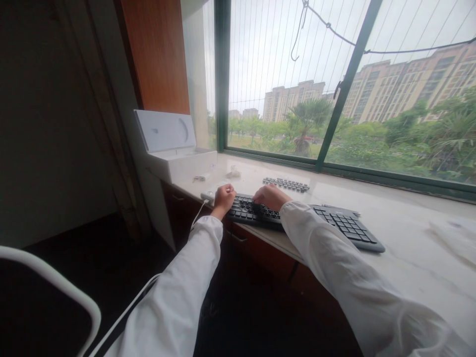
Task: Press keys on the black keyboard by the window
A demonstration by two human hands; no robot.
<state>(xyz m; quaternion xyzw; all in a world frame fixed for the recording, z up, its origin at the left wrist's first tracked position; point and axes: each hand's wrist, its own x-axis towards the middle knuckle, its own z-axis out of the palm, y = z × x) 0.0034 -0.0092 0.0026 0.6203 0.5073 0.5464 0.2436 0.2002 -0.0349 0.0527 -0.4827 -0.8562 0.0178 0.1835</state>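
A black keyboard [355,229] lies along the front edge of the white counter, with keys at its left and its number pad at the right. In its middle part, several key places look bare of caps. My left hand [224,198] is closed in a loose fist over the keyboard's left end; what it holds, if anything, is hidden. Reaching in from the right, my right hand [273,196] has its fingers pressed together and pointing down onto the keys. Its fingertips are too small to show what they grip. Loose black keycaps [285,185] lie in rows behind the keyboard.
An open white box [178,161] stands at the counter's left end. Near it are a small white item [201,177] and crumpled clear plastic [233,172]. A white cable [199,214] hangs off the front edge. Clear plastic wrapping [455,235] lies at right.
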